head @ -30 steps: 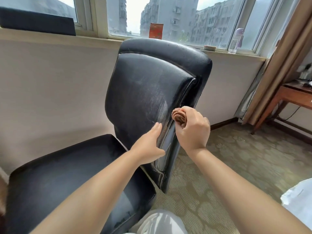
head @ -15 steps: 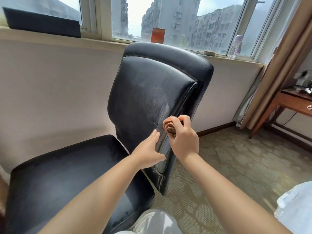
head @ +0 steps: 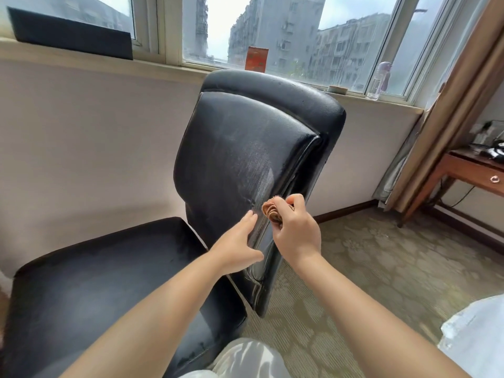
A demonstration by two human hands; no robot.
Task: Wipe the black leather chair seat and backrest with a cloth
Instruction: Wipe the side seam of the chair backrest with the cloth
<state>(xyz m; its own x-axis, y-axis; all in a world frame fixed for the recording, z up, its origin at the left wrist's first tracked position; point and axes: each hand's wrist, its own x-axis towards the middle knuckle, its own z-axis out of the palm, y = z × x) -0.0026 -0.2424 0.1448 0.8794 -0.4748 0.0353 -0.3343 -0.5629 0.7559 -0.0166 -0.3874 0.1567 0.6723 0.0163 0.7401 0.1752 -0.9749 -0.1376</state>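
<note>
Wiping down the side edge of the backrest [head: 240, 159], I hold a bunched brown cloth [head: 271, 211] in my right hand [head: 296, 233], fingers and thumb curled tight round the wad, just right of centre in the frame. My left hand [head: 237, 246] lies flat with straight fingers against the lower face of the backrest, steadying it. The chair fills the middle and lower left: the seat [head: 109, 268] spreads toward the bottom left corner, the backrest rises toward the window [head: 272, 25] at the top.

A pale, streaky sheen shows on the leather just above the cloth, so that patch looks freshly wiped, by my reading. To do this pass well, I judge I should press the wad into the seam where the padded face meets the outer frame, run it along the groove in one line, and keep the left palm braced so the backrest does not swing. The cloth is tightly balled; opening it to a clean fold would cover more of the seat, which looks dull and probably needs wiping too.
</note>
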